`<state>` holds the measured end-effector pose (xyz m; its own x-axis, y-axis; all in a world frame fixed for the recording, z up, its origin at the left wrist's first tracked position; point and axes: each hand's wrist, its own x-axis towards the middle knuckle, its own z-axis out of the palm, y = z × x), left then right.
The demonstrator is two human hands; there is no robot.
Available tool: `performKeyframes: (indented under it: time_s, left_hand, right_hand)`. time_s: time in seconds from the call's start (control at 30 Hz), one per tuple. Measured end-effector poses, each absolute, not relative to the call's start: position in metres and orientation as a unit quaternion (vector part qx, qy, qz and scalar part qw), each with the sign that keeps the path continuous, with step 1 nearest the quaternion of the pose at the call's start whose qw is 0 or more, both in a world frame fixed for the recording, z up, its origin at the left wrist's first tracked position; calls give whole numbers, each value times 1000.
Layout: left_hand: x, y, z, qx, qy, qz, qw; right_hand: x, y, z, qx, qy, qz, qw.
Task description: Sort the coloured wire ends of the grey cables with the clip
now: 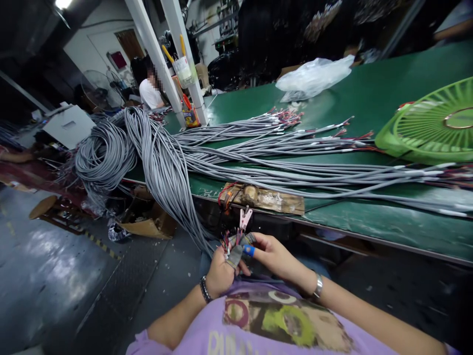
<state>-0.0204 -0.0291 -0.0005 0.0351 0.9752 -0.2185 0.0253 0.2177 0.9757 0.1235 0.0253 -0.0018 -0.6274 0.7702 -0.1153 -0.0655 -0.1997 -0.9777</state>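
Observation:
My left hand (219, 273) is closed around the end of a bundle of grey cables (166, 167) that hangs down over the table edge. Thin coloured wire ends (226, 241) stick up from its grip. My right hand (277, 254), with a blue band on one finger, is closed against the left fingers. Grey wrapping (236, 254) shows at the fingertips where the hands meet, and what the right fingers pinch is hidden. Just above them, a pale pink clip (245, 218) stands at the table's edge.
More grey cables (258, 148) lie across the green table (251, 103), with a coil (105, 153) at left. A green fan (436, 123), a plastic bag (314, 79) and a wooden block (273, 198) are on it. A cardboard box (151, 224) sits below. A person (150, 93) sits beyond.

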Motion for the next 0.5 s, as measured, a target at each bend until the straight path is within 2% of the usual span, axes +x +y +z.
performKeyframes:
  time_s: [0.13, 0.23, 0.33, 0.5]
  left_hand:
    - [-23, -29, -12, 402, 549, 463, 568]
    - [-24, -29, -15, 378, 534, 462, 599]
    - [-23, -29, -14, 398, 531, 429, 613]
    - [-21, -28, -13, 394, 551, 443, 587]
  right_hand:
    - [130, 32, -1, -384, -558, 661, 321]
    - [126, 35, -1, -357, -563, 673, 320]
    - [120, 34, 2, -316, -552, 718, 283]
    - [119, 35, 8, -303, -558, 720, 279]
